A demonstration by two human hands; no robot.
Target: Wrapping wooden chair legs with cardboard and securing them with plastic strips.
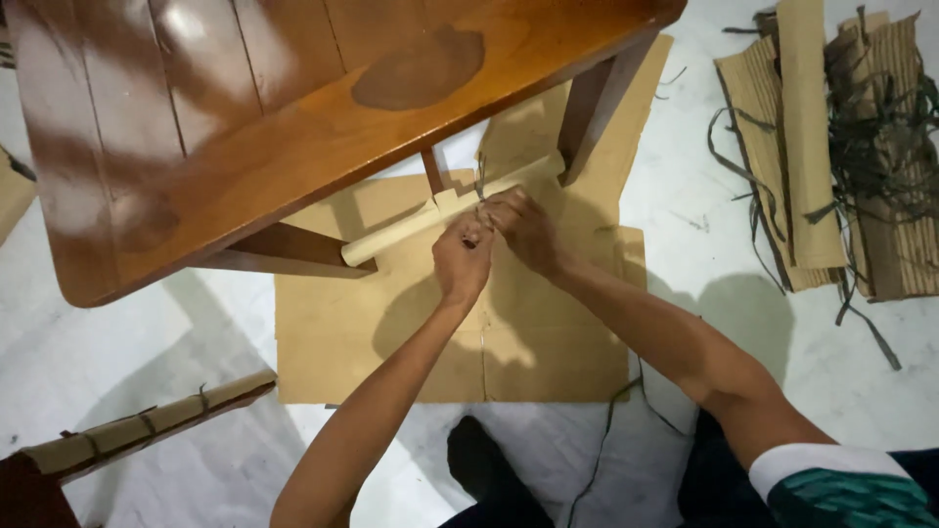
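Observation:
A rolled tube of tan cardboard (401,232) lies on flat cardboard sheets (333,342) on the floor, partly under a wooden table. Both my hands meet at the roll's middle. My left hand (462,260) is closed, pinching a thin dark strap (480,186) that wraps the roll. My right hand (523,227) is closed on the same strap right beside it, fingers touching the roll.
The brown wooden table (245,108) overhangs the roll; its leg (592,108) stands just right of my hands. Another strapped cardboard roll (147,425) lies at lower left. A pile of corrugated cardboard and dark straps (841,147) sits at right. A loose strap (602,430) trails by my knee.

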